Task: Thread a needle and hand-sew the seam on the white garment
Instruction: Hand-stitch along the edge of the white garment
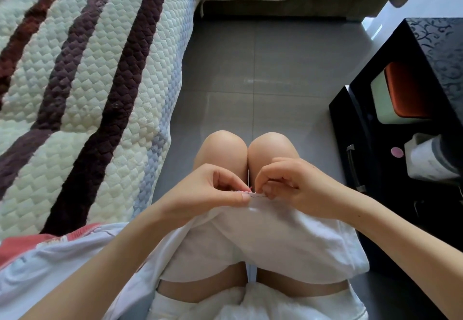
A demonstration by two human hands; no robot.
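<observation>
The white garment (270,234) lies draped over my lap and thighs. Its upper edge is lifted between both hands, just below my knees. My left hand (210,192) pinches that edge with thumb and fingers. My right hand (288,184) pinches the same edge a little to the right, fingers curled down. Between the two hands a short stretch of seam (256,194) shows, with small dark stitches and a bit of pink thread (249,189). The needle is too small to make out.
A quilted, striped sofa cover (82,89) fills the left side. A black cabinet (406,124) with a handle and a tissue roll stands close on the right. Grey floor tiles (250,69) lie ahead. A red and white cloth (37,247) sits by my left arm.
</observation>
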